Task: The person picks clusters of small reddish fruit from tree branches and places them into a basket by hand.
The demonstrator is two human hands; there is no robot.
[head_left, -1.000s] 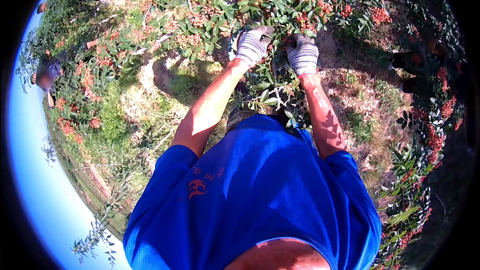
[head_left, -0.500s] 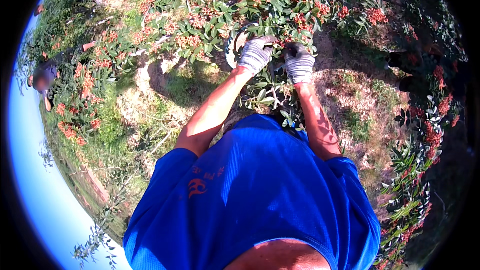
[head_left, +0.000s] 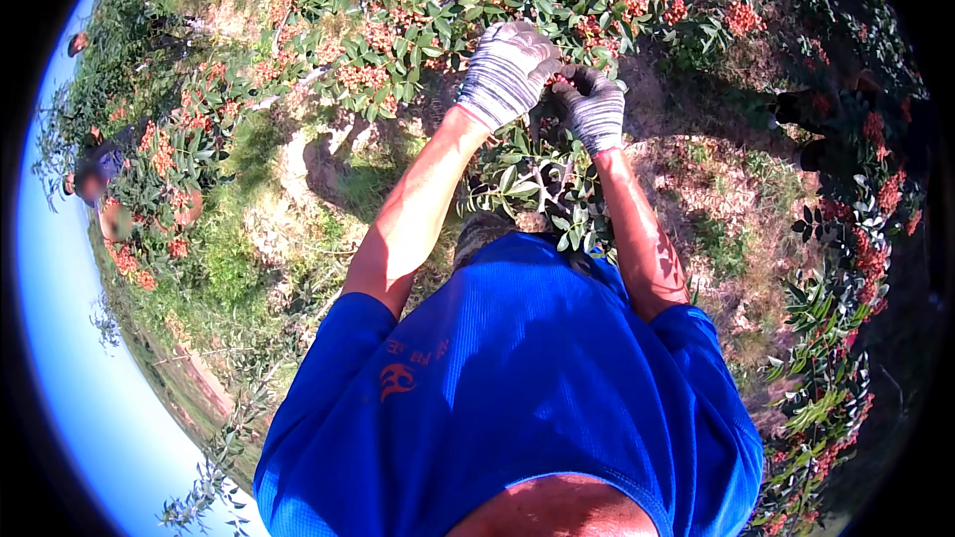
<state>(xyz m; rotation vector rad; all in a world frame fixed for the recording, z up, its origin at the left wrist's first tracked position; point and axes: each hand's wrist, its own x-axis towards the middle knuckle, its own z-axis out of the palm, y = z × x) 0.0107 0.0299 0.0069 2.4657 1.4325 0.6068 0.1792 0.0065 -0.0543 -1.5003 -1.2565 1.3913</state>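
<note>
Both my hands wear striped grey-white knit gloves with dark fingers and meet at a leafy bush. My left hand is bent over the branches with curled fingers, its back toward me; what they hold is hidden. Close beside it, my right hand is closed, thumb and fingers pinching a small red berry cluster between the two hands. Green leaves and red berry clusters surround the fingertips. Below the hands, a leafy twig stands in front of my blue shirt.
Berry-laden branches spread across the upper left, and more berry clusters hang along the right. Dry, grassy ground shows between them. At the far left another person is among the bushes.
My left hand has moved up and over toward the right, now hiding the round, pale-rimmed container seen beside it before. My right hand has dropped slightly, and red berries show at its fingertips.
</note>
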